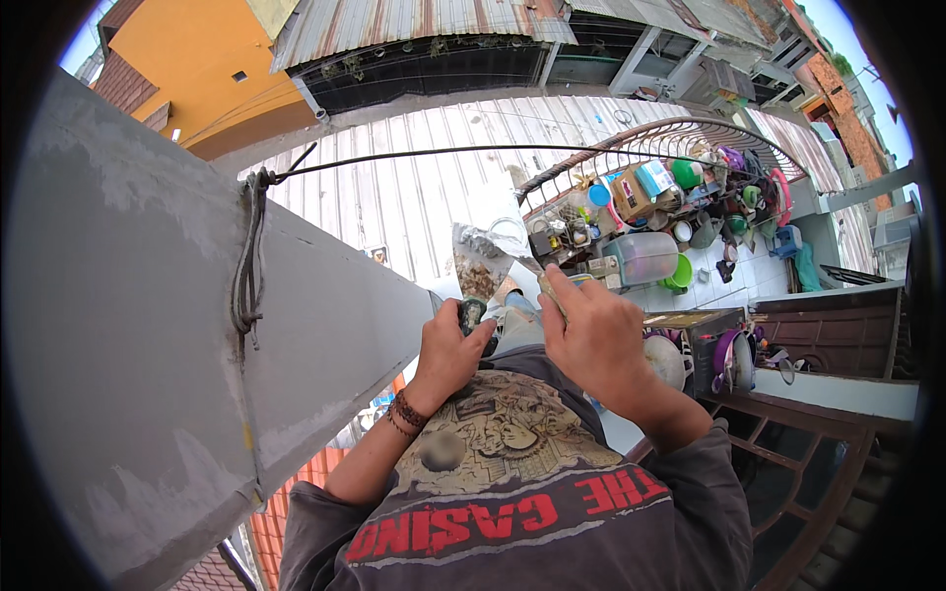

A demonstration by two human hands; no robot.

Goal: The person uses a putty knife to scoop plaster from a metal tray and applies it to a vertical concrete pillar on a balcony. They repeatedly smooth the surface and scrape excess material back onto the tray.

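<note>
A clear plastic bag (480, 258) with brownish bits inside hangs in front of the person's chest, just above both hands. The left hand (448, 347) is curled tight around a small dark object (472, 313) (too hidden to name). The right hand (591, 330) pinches the bag's lower edge, fingers closed. A grey concrete wall (148, 325) rises at the left, with a black cable (248, 256) tied on it.

The person wore a dark grey shirt (512, 512) with sleeves pushed up toward the elbows. Across the shirt ran bold red block lettering edged by pale streaks. Just above that lettering sat a tan and olive printed graphic (498, 433) of cartoon-like figures. A brown beaded bracelet (405, 412) circled the left wrist, just left of the graphic. Both hands were bare, without gloves or rings visible.
</note>
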